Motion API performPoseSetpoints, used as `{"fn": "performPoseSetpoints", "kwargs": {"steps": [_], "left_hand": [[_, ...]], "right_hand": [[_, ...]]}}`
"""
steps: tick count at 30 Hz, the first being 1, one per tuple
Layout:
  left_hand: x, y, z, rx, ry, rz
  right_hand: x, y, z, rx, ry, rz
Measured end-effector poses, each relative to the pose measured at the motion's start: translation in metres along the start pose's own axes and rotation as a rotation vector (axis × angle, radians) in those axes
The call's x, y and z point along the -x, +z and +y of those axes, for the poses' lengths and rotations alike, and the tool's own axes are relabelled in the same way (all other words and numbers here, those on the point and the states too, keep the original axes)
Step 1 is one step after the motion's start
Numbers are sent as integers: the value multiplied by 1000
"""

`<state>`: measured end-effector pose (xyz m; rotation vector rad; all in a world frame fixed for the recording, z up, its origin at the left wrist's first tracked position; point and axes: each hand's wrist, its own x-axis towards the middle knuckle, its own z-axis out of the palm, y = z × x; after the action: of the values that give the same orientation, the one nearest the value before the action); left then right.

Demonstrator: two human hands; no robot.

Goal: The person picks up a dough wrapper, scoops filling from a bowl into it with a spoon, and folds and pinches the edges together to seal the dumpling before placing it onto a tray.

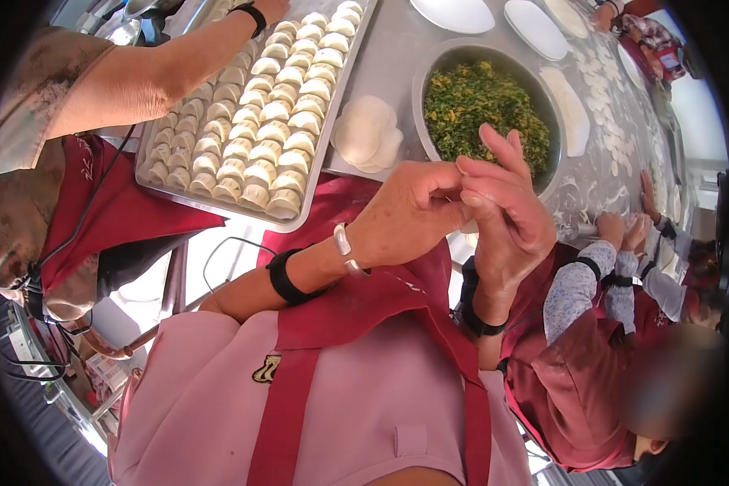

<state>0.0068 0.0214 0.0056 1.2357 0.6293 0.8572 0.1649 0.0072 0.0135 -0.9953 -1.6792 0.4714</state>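
My left hand [409, 212], wearing a silver bracelet [345, 247] on its wrist, is curled closed and meets my right hand [512, 215] in front of my chest. The thumb and forefinger of my right hand press together against the left fingertips, while its other fingers stretch upward. Whatever is pinched between the hands, if anything, is hidden by the fingers. Just beyond them stands a metal bowl [419, 105] of chopped green and yellow filling [486, 109]. Left of the bowl lies a stack of round dough wrappers [368, 134].
A metal tray [309, 194] holds rows of shaped dumplings [271, 130] at the left. A co-worker's arm [150, 89] reaches over it. White dishes [536, 28] stand at the back. Dough pieces [603, 97] lie on the floury table [389, 61]. Other people's hands [624, 231] work at the right.
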Motion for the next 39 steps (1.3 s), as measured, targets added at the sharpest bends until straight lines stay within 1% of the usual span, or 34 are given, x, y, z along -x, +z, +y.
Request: {"fn": "performPoseSetpoints", "kwargs": {"steps": [3, 6, 8, 11, 14, 17, 18, 20, 22, 23, 26, 28, 29, 30, 31, 33, 35, 37, 39], "left_hand": [[-1, 2, 2, 29, 9, 57], [-1, 4, 7, 25, 32, 92], [-1, 5, 13, 35, 12, 102], [1, -4, 12, -184, -7, 40], [1, -3, 27, -278, -175, 21], [0, -1, 1, -29, -23, 114], [0, 0, 2, 10, 12, 122], [-1, 4, 6, 88, 84, 135], [-1, 4, 7, 109, 55, 134], [-1, 4, 7, 118, 41, 133], [3, 6, 8, 269, 113, 36], [3, -4, 15, 189, -7, -35], [4, -5, 15, 214, -40, -29], [4, -6, 15, 239, -73, -22], [4, -1, 10, 329, -78, 23], [2, 0, 9, 490, -69, 17], [4, -2, 12, 634, -47, -83], [5, 5, 16, 687, -25, -42], [4, 7, 17, 730, -44, -31]], "right_hand": [[-2, 8, -9, -189, 167, 90], [1, 14, -12, -355, 230, 212], [2, 12, -6, -261, 155, 171], [4, 9, 5, -122, 37, 100], [4, 9, 7, -46, -16, 62], [1, 14, 1, -38, 66, 91], [-1, 16, -3, -40, 109, 111], [-7, 26, -17, -180, 204, 230], [-6, 27, -17, -212, 211, 238], [-1, 24, -9, -175, 168, 189], [1, 12, -2, 10, 92, 61], [0, 11, 0, 103, 56, 6], [-2, 12, 2, 123, 37, -10], [-3, 15, -1, 98, 54, 21], [-5, 17, -3, 72, 70, 52], [-10, 28, -14, -30, 144, 174], [-11, 32, -17, -51, 160, 232], [-6, 28, -11, 31, 115, 177], [0, 15, 1, 180, 56, 36]]}}
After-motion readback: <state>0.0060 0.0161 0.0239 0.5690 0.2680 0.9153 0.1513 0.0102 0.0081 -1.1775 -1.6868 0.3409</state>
